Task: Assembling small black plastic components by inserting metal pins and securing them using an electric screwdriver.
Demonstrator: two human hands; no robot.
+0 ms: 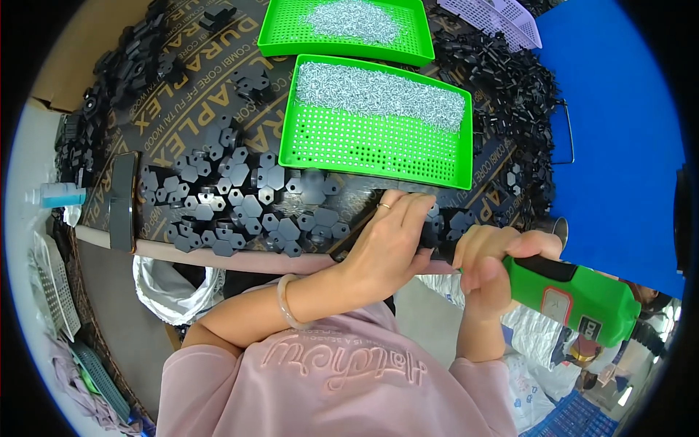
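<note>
My right hand [502,261] is wrapped round a green electric screwdriver [575,298] with a black panel, its body pointing right and its nose toward my left hand. My left hand [389,240], wearing a ring, has its fingers closed over a black plastic part [434,231] at the table's near edge. Most of that part is hidden by the fingers, and the driver's tip cannot be made out. Left of my left hand lie several black hexagon-lobed plastic pieces [247,206]. Beyond both hands stands a green perforated tray [306,149] with small silver screws [378,91] heaped along its far side.
Another green tray [280,40] of screws sits farther back. Small black parts [510,95] are piled on the right, with more black parts [135,65] at the far left. A phone [124,202] lies at left, and a blue panel [619,124] borders the right side.
</note>
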